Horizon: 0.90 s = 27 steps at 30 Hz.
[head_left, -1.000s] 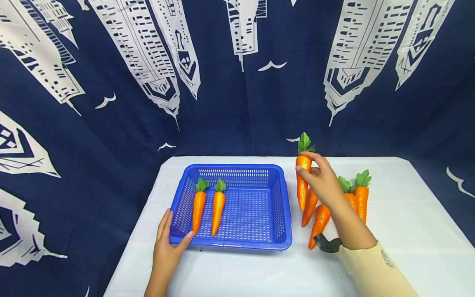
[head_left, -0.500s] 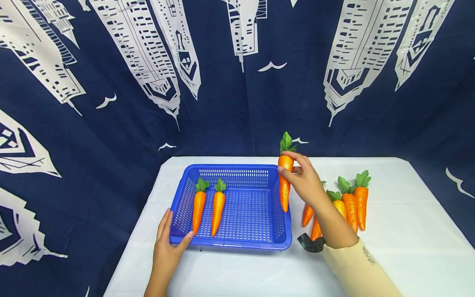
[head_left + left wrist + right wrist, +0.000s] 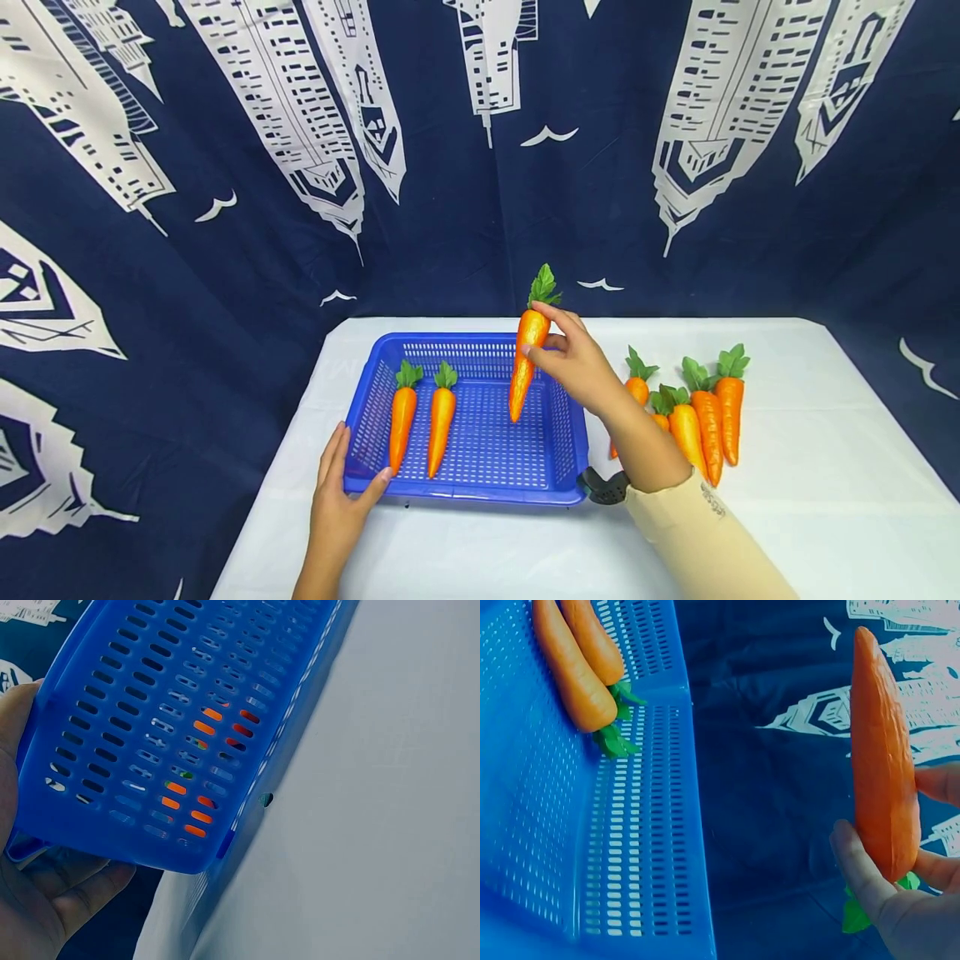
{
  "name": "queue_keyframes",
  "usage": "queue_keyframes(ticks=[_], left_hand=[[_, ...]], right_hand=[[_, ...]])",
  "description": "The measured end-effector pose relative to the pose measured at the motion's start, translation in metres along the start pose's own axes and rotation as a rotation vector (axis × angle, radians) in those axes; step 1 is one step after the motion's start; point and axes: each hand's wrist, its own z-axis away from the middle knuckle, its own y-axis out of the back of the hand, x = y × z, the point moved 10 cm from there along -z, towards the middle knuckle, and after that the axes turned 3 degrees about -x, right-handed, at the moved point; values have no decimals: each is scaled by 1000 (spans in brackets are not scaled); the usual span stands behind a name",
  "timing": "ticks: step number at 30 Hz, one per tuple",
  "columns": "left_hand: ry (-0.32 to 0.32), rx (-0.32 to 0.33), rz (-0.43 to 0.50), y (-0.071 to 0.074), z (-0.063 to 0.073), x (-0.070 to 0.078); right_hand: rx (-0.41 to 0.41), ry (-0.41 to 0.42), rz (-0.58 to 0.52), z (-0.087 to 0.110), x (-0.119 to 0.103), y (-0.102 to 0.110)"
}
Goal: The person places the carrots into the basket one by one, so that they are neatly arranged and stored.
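Observation:
My right hand (image 3: 581, 367) holds an orange carrot (image 3: 529, 346) with a leafy green top, fingertips and thumb pinching its thick upper end. The carrot hangs tip down over the right half of a blue plastic basket (image 3: 480, 493). In the right wrist view the same carrot (image 3: 885, 765) fills the right side. Two more carrots, one on the left (image 3: 401, 425) and one beside it (image 3: 441, 425), lie inside the basket with leaves toward the back. My left hand (image 3: 337, 512) rests at the basket's front left corner, fingers straight along the side and thumb on the front rim.
Several carrots (image 3: 707, 425) lie in a group on the white-covered table (image 3: 825, 500), right of the basket, partly hidden by my right forearm. A dark blue cloth (image 3: 450, 250) with white buildings hangs behind the table. A black wrist camera (image 3: 603, 487) sits at my right wrist.
My right hand has carried the carrot leftward from above the table group to over the basket. More of the carrots on the right now show. The left hand and basket stay put.

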Motion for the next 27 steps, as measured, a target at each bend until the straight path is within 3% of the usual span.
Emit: queue_keyframes(ticks=[11, 19, 27], left_hand=[[-11, -1, 11, 1, 0, 0], [19, -12, 0, -2, 0, -1], [18, -5, 1, -2, 0, -2]], right_hand=[[-168, -32, -40, -9, 9, -42], [-204, -74, -39, -21, 25, -59], [-223, -118, 62, -33, 41, -70]])
